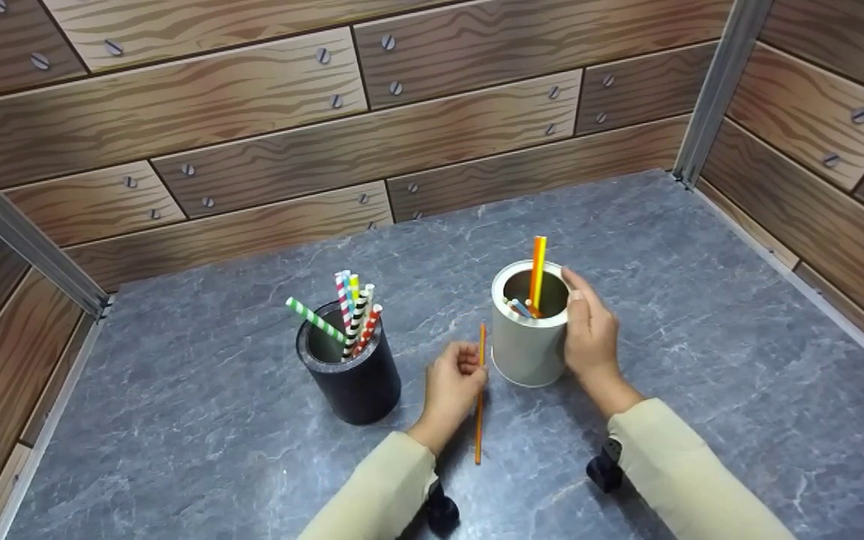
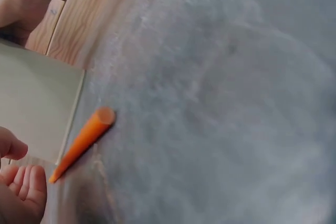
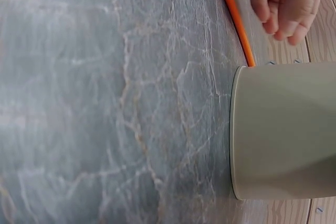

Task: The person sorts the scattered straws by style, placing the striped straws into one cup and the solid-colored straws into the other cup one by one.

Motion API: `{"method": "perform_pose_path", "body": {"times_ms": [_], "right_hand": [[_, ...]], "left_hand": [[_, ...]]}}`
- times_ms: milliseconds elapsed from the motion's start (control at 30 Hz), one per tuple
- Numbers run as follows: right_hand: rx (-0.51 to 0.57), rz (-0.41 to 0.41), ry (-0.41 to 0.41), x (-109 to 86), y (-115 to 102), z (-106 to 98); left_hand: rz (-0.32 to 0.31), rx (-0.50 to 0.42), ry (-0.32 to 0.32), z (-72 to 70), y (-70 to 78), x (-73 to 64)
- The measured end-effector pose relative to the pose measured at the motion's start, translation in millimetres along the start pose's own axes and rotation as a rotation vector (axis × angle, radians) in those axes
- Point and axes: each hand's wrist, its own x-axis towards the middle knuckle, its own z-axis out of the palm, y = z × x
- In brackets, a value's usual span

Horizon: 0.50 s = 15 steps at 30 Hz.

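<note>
A thin orange stick (image 1: pixel 480 427) lies on the table between a black cup and a white can (image 1: pixel 528 352). Its near end looks like a plain round disc in the left wrist view. My left hand (image 1: pixel 451 382) is right beside the stick, fingers loosely bent, with a gap between thumb and fingers in the left wrist view. My right hand (image 1: pixel 592 334) holds the upright white can at its right side, fingers near the rim. An orange stick and a yellow stick (image 1: pixel 541 270) rise out of the can, above several shorter ends inside.
The black cup (image 1: pixel 363 390) stands left of my left hand, holding several striped paper straws (image 1: pixel 357 319) that lean different ways. A marbled grey tabletop (image 1: pixel 199 397) lies beneath everything. Wood-patterned walls (image 1: pixel 267 97) with metal corner posts (image 1: pixel 717 97) enclose the back and sides.
</note>
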Motion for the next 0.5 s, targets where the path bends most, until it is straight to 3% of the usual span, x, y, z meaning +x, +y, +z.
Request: {"method": "perform_pose_path", "body": {"times_ms": [233, 500], "right_hand": [[-0.009, -0.012, 0.007, 0.1, 0.9, 0.0], [-0.006, -0.008, 0.005, 0.0, 1.1, 0.1]], "left_hand": [[0.007, 0.118, 0.022, 4.2, -3.7, -3.5], [-0.032, 0.209, 0.04, 7.7, 1.3, -1.4]]}}
